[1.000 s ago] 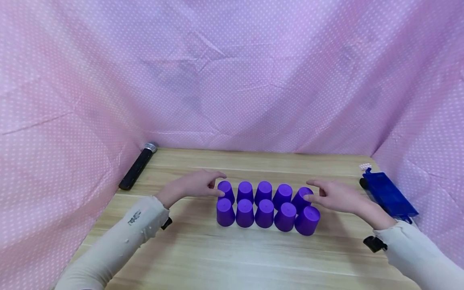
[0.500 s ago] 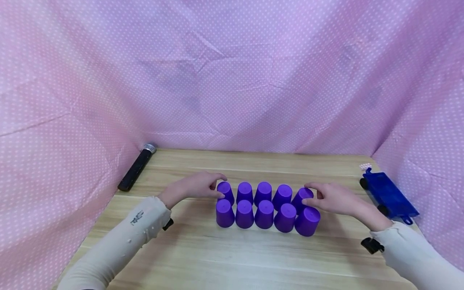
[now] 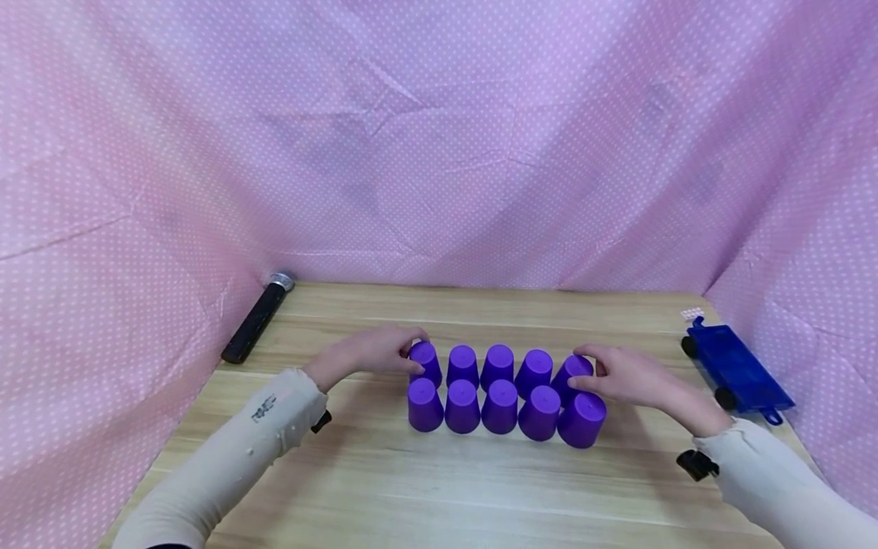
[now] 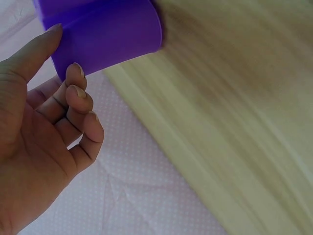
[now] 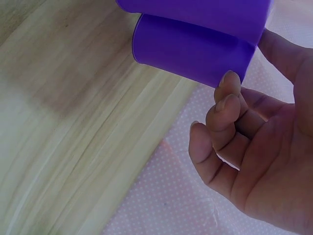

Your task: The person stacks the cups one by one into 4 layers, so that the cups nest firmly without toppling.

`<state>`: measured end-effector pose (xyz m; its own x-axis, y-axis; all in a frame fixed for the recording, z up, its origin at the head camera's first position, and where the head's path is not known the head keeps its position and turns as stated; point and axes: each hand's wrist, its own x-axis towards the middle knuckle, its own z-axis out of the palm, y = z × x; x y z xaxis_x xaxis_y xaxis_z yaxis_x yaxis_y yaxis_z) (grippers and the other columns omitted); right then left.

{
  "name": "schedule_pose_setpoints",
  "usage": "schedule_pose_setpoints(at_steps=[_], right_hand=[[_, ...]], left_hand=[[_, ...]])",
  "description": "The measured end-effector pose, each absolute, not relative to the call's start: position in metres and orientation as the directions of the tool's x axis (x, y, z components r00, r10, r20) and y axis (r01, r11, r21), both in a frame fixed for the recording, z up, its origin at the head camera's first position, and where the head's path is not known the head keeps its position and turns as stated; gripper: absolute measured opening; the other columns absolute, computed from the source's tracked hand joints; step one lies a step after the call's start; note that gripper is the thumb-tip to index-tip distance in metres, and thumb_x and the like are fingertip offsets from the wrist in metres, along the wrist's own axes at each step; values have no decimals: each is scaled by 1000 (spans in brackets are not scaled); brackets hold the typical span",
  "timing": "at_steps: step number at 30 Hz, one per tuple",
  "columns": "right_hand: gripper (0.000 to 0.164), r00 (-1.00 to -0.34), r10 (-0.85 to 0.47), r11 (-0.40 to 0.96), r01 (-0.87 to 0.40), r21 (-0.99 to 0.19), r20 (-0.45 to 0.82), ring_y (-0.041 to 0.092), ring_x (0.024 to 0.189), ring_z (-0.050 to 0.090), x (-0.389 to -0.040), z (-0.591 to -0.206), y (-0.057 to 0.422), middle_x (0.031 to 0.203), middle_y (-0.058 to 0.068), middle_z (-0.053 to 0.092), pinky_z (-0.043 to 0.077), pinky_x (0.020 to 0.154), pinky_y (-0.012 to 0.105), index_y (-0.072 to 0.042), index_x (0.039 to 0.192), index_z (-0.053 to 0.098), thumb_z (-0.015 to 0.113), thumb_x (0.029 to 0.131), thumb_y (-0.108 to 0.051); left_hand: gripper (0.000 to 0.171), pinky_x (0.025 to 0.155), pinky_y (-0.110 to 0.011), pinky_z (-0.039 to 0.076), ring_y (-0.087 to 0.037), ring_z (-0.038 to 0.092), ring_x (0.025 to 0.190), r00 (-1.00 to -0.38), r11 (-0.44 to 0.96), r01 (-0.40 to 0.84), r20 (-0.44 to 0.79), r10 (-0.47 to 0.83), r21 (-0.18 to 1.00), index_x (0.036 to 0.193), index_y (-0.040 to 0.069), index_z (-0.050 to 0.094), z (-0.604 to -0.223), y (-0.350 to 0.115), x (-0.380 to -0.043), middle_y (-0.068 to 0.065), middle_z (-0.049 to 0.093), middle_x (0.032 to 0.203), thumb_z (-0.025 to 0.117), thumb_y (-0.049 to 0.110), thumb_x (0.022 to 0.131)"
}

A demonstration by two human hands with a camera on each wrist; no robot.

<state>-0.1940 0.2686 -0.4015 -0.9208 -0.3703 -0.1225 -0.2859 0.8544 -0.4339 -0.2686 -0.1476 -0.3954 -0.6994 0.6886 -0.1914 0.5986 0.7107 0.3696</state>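
Observation:
Upside-down purple cups (image 3: 499,408) stand in two close rows on the wooden table in the head view. My left hand (image 3: 373,351) grips the back row's leftmost cup (image 3: 429,357) near its top, thumb on the near side and index finger behind. At the other end, my right hand (image 3: 631,375) holds the rightmost back cup (image 3: 565,380) between thumb and index finger. Close up in the left wrist view, thumb and fingertips touch the cup (image 4: 107,39). The right wrist view shows curled fingers at one cup (image 5: 190,51), with a second cup (image 5: 205,14) beside it partly hiding the grip.
A black microphone (image 3: 257,324) lies at the table's left edge. On the right edge sits a blue toy trailer (image 3: 741,370) with dark wheels. Pink dotted cloth (image 3: 439,152) hangs around the back and sides of the wooden table (image 3: 453,488).
My right hand has moved slightly left and its thumb and index finger have closed on the back-right cup. My left fingers have settled on the back-left cup. The cups stand almost unchanged.

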Motion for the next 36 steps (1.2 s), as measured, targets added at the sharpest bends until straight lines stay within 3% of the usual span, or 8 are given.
schedule_pose_setpoints(at_steps=[7,19,36], right_hand=[[61,-922,-371,858,-292,-423,-115,10,63,51,-197,-407,268,73,-5,58,41,55,28,-6,130,62,73,87,-49],[60,-924,-369,853,-292,-433,-104,10,63,51,-199,-406,265,72,-4,58,41,57,28,-5,130,62,75,86,-45],[59,-924,-355,841,-250,-480,-141,11,63,53,-203,-408,267,72,-3,58,43,57,28,-5,129,62,78,84,-40]], left_hand=[[49,62,-26,43,-7,49,65,-716,724,601,-174,676,339,126,14,61,-379,-148,-284,6,58,74,75,41,88],[49,66,-29,48,-12,56,71,-716,727,597,-184,674,339,127,14,60,-361,-122,-313,1,64,84,74,41,89],[53,80,-34,51,-16,63,87,-714,729,642,-162,681,236,130,15,62,-372,-57,-343,1,68,95,74,46,88]])
